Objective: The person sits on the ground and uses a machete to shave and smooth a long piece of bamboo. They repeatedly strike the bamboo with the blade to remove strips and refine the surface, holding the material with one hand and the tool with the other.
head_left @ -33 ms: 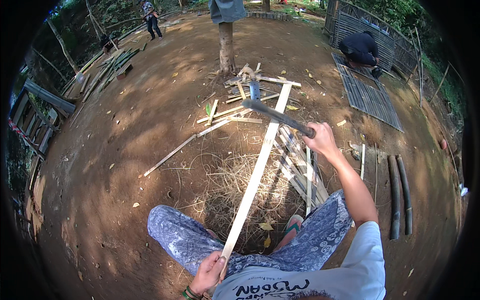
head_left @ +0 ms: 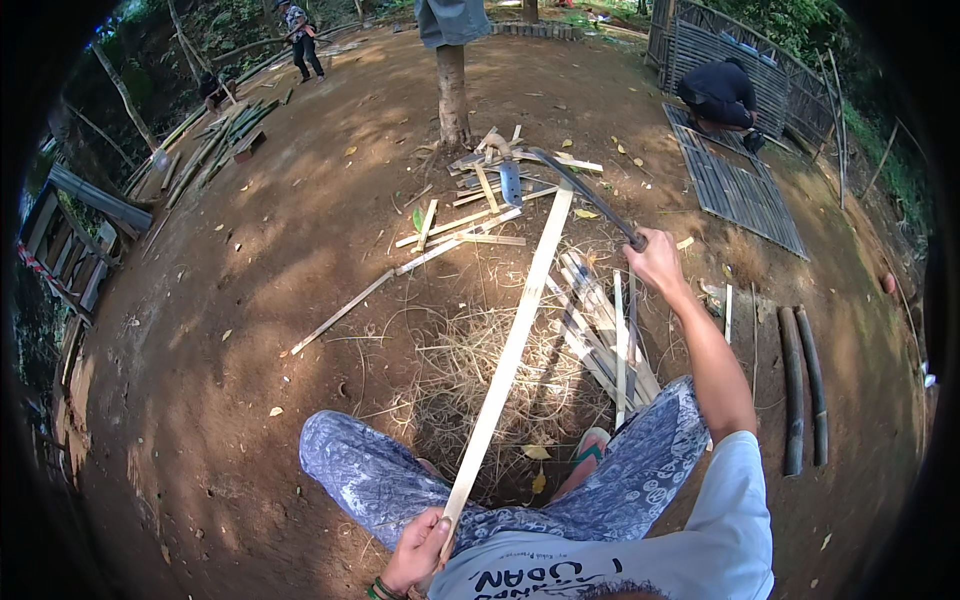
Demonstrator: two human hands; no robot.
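My left hand (head_left: 418,552), near my lap, is closed on the near end of a long flat pale bamboo strip (head_left: 508,365). The strip slants away from me, over a pile of thin shavings (head_left: 455,370). Out to the right, my right hand (head_left: 655,262) is wrapped round the grip end of a long dark stick-like tool (head_left: 592,200). Its far part extends up and left, close to the strip's far end; whether they touch I cannot tell. A machete (head_left: 510,185) with a curved wooden handle lies beyond, among short bamboo pieces (head_left: 485,197).
More split strips (head_left: 600,330) lie by my right knee, with two dark poles (head_left: 791,390) farther right. A tree trunk (head_left: 453,95) stands ahead. At the far right a person (head_left: 718,95) crouches on a slatted bamboo panel (head_left: 745,200). Another person (head_left: 300,38) stands far left near bamboo poles (head_left: 232,125).
My right hand has moved slightly right and away from me. The dark tool has swung so its far end points farther off. The strip has shifted little in my left hand.
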